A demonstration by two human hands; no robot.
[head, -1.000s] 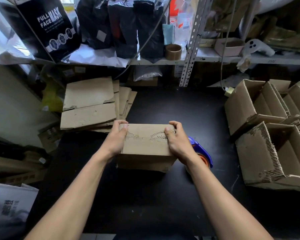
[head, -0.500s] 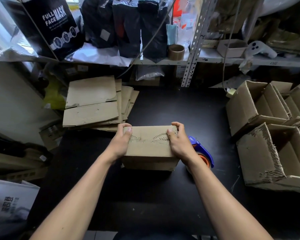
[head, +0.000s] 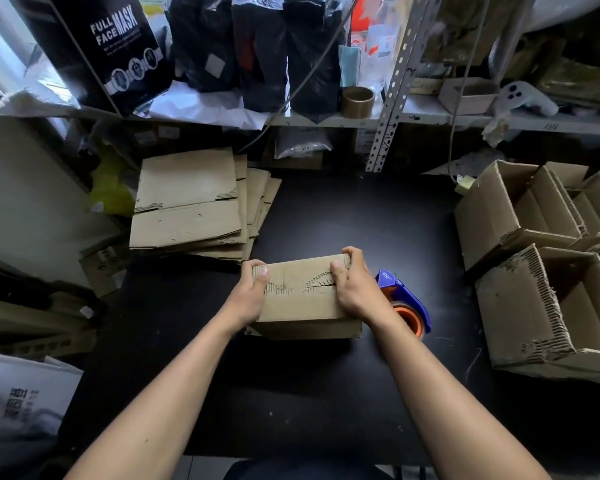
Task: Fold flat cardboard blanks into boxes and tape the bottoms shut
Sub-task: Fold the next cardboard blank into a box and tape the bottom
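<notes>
The folded box [head: 303, 296] sits at frame centre on the black table [head: 343, 216], its far edge now tipped slightly higher on the right than before. Left hand [head: 252, 294] and right hand [head: 355, 285] still grip its ends, thumbs on the closed flaps. The tape dispenser [head: 404, 299] lies just right.

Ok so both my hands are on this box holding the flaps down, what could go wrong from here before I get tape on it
Two risks. The tape dispenser lies just behind your right hand, so reaching for it means letting go; the flaps of the box may spring up with only the left hand pressing. Also, the flap edges at the seam look torn and ragged, so tape might grip poorly there.
</notes>
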